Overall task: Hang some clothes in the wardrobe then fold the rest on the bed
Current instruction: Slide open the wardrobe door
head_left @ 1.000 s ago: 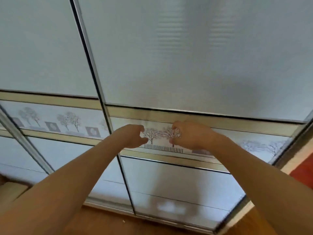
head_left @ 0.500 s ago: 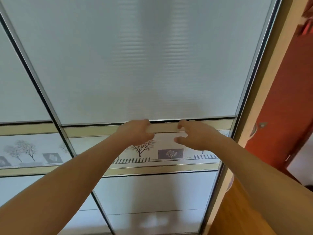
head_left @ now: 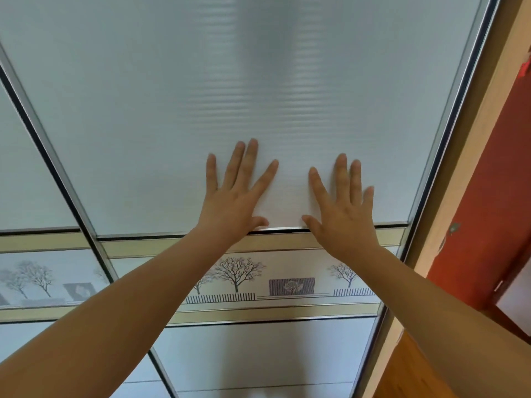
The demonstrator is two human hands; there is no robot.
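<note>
Half a second ago both hands were curled at the cream trim strip; now they have slid up and flattened onto the frosted panel above it. Nearest the camera, two bare forearms reach forward. The left hand point(head_left: 232, 202) lies flat with fingers spread, palm on the panel, thumb along the metal rail point(head_left: 284, 229). The right hand point(head_left: 344, 214), just beside it, does the same — neither holds anything, both simply press. Below the hands runs the tree-printed band point(head_left: 258, 277).

The thing under the hands is the sliding wardrobe door point(head_left: 230, 81), shut as far as can be seen. Its outer stile point(head_left: 444, 133) is to the right of the right hand. I judge the door stiff, broad and fairly heavy on its track. Its ribbed frosted face looks smooth — flat palms may slip, and the sheet may flex or crack under hard pressure. The metal rail or the stile would give surer purchase for a sideways push.

Left of the left hand lies the neighbouring door point(head_left: 26, 173); beyond the right hand is a red wall point(head_left: 500, 196). No clothes are in view.
</note>
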